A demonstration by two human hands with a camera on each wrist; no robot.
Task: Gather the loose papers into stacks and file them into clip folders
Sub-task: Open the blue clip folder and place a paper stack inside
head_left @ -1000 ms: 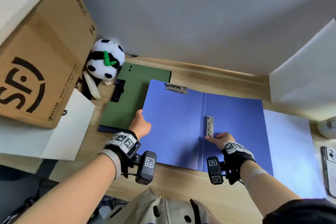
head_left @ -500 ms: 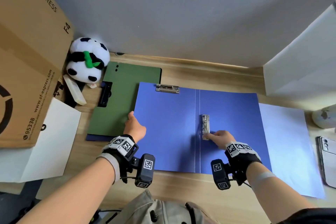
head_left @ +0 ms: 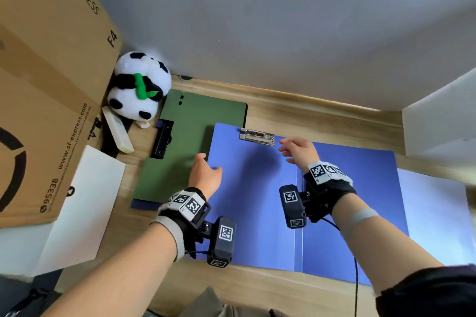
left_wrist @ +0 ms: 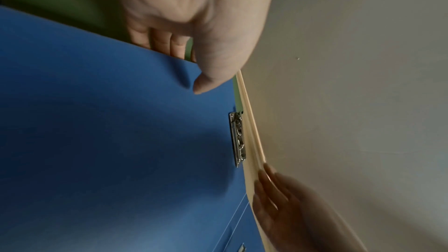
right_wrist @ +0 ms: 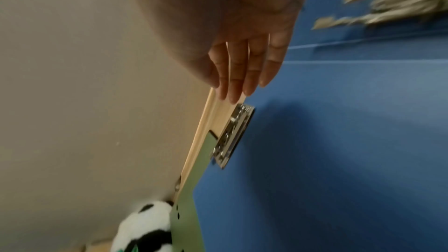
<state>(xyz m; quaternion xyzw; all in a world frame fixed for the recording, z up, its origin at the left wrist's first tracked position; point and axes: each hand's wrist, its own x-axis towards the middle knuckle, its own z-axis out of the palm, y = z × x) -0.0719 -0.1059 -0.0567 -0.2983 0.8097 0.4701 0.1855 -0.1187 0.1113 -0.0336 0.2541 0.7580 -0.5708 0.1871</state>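
desk (head_left: 322, 108) – wood, holds it all | blue folder (head_left: 257, 201) – flat, smooth, lies open near the front edge, ready for papers | left hand (head_left: 206, 175) – pinches its left edge, likely to keep it from sliding | right hand (head_left: 298, 149) – fingers straight, empty, beside the shiny metal clip (head_left: 257, 136) at the folder's far edge

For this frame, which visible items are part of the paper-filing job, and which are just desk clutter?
Job items:
- open blue clip folder, with its top metal clip
- green folder partly under it
- white paper at the left
- pale blue sheet at the right
- left hand, right hand

Lying about:
- plush panda
- cardboard box
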